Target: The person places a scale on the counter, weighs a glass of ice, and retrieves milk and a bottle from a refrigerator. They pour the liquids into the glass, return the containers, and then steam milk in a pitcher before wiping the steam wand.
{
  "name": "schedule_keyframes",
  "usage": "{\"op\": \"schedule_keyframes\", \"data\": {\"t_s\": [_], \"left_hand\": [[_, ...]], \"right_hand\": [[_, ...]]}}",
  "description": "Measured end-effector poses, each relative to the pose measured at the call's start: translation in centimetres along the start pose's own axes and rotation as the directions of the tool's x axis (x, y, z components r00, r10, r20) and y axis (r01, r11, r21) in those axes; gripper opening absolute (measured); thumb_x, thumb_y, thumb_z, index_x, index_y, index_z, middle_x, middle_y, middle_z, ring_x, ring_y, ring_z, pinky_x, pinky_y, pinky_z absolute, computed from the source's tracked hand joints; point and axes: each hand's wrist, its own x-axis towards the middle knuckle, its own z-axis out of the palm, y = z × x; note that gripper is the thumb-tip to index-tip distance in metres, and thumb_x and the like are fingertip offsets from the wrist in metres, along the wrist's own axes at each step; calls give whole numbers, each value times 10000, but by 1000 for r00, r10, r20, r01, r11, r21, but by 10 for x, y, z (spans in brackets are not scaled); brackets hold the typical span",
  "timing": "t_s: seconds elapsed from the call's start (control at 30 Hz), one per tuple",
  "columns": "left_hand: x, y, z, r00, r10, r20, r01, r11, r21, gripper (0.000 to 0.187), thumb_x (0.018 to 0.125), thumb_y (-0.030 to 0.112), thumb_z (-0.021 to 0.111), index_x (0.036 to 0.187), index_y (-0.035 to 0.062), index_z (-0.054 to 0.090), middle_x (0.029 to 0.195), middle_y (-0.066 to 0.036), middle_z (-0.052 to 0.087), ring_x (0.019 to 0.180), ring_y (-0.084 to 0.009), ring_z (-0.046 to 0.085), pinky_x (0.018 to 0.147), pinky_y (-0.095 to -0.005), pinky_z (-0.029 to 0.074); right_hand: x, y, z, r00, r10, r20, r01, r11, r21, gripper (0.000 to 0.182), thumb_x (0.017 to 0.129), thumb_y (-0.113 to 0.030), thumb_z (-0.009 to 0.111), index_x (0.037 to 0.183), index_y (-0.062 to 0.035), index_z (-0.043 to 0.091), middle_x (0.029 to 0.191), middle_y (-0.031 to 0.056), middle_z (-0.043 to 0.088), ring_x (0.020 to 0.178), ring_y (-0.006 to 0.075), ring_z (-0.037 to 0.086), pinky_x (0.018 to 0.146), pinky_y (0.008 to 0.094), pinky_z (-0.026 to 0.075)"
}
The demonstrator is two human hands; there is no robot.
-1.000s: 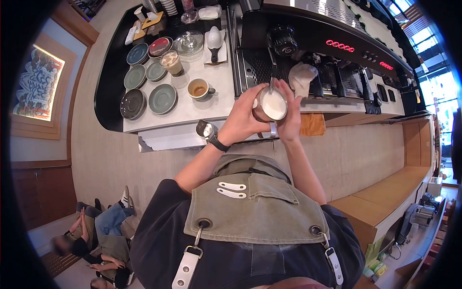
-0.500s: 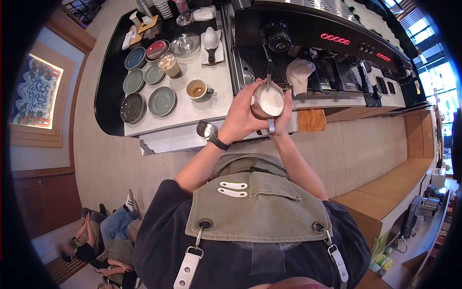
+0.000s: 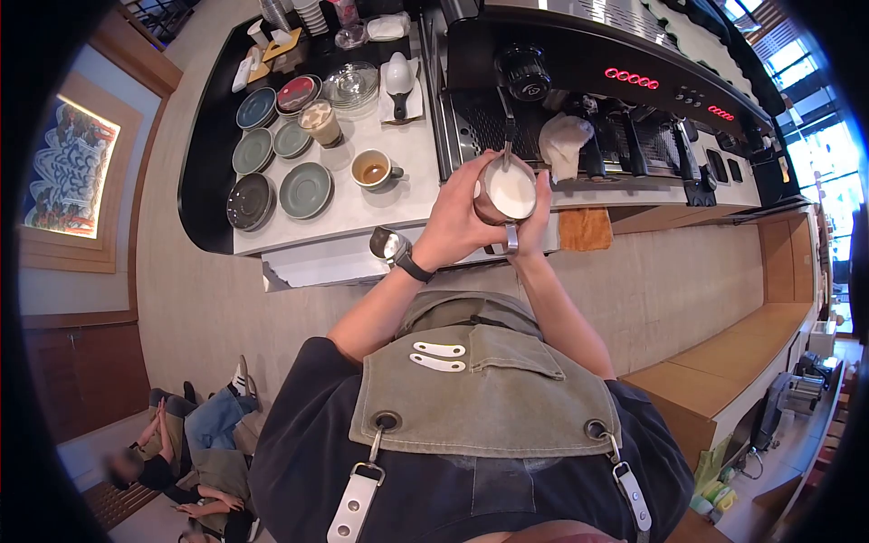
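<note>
Both palms are wrapped round a metal milk pitcher (image 3: 490, 206) with white milk inside, its handle pointing toward me. My left hand (image 3: 450, 217) presses on its left side and my right hand (image 3: 536, 222) on its right. The steam wand (image 3: 508, 127) of the espresso machine reaches down into the pitcher at its far rim. Left of my hands, a cup (image 3: 371, 169) with brown coffee in it stands on the counter. Just past my left wrist is a small container (image 3: 386, 242) with something white in it.
The espresso machine (image 3: 579, 54) lines the back, with a white cloth (image 3: 566, 143) hanging at it. Saucers (image 3: 306, 190), a layered drink in a glass (image 3: 319, 123) and glass plates (image 3: 351, 85) stand on the left counter. An orange cloth (image 3: 585, 229) hangs at the counter edge. People (image 3: 195, 443) sit at the lower left.
My hands and the pitcher stay at the steam wand in almost the same place. The view has shifted very slightly.
</note>
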Motion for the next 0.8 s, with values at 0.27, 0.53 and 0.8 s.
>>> {"op": "schedule_keyframes", "data": {"t_s": [0.27,0.53,0.8], "left_hand": [[0,3,-1,1000,-7,-3,7,1000,28,1029,637,205,905,1517,10,408,1429,-188,538,1327,-314,550,1124,-392,436],[-1,0,3,1000,-19,-22,18,999,-44,1081,595,321,920,1499,2,419,1411,-228,544,1299,-413,540,1111,-464,421],[-1,6,1,999,-49,-14,48,998,-44,1034,623,136,865,1542,41,402,1442,-172,541,1322,-283,559,1105,-381,464]], "right_hand": [[1,1,-1,1000,-18,5,18,999,-32,674,1091,-569,327,1419,-22,546,1369,120,634,1261,252,612,1109,405,453],[2,0,-2,1000,-14,24,16,999,-49,690,1096,-576,307,1418,-15,547,1378,127,629,1267,253,608,1109,406,455],[1,-11,3,1000,-6,31,10,992,-124,710,1100,-591,275,1431,-17,530,1365,124,629,1273,240,601,1112,398,455]]}}
